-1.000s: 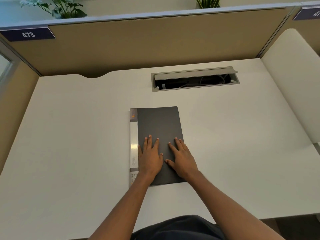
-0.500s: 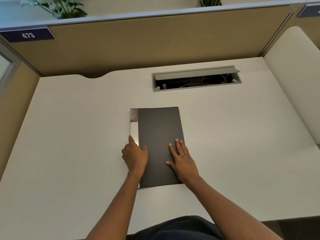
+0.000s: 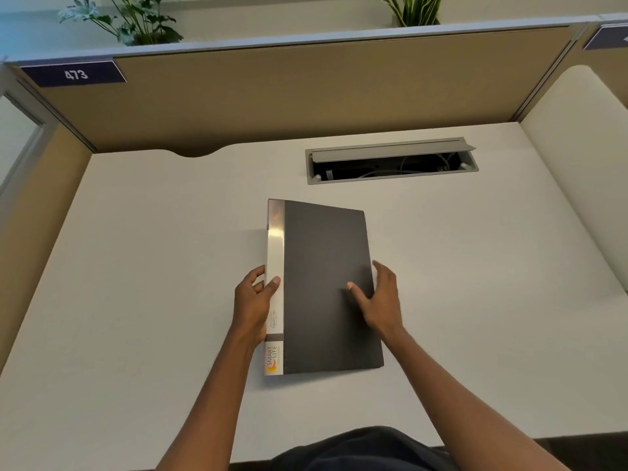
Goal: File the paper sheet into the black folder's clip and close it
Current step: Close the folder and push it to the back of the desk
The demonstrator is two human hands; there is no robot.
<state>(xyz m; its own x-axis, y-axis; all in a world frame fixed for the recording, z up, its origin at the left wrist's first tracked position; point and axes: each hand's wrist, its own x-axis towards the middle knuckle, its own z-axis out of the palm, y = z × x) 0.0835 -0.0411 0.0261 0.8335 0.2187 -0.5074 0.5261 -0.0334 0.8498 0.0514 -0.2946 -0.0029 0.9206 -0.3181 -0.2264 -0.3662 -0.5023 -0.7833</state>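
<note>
Fingers (image 3: 257,271) of the left hand (image 3: 253,305) grip the spine of the closed black folder (image 3: 326,260), the right hand (image 3: 380,300) pinching its opening edge, long axis running near-to-far between them.

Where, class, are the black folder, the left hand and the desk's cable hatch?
black folder (image 3: 323,260): head view, middle of its dark cover.
left hand (image 3: 251,305): head view, back of the hand.
cable hatch (image 3: 390,153): head view, its raised grey flap.

Wide desk (image 3: 142,283) sideways; seemingly open cable hatch (image 3: 390,154) beyond
</note>
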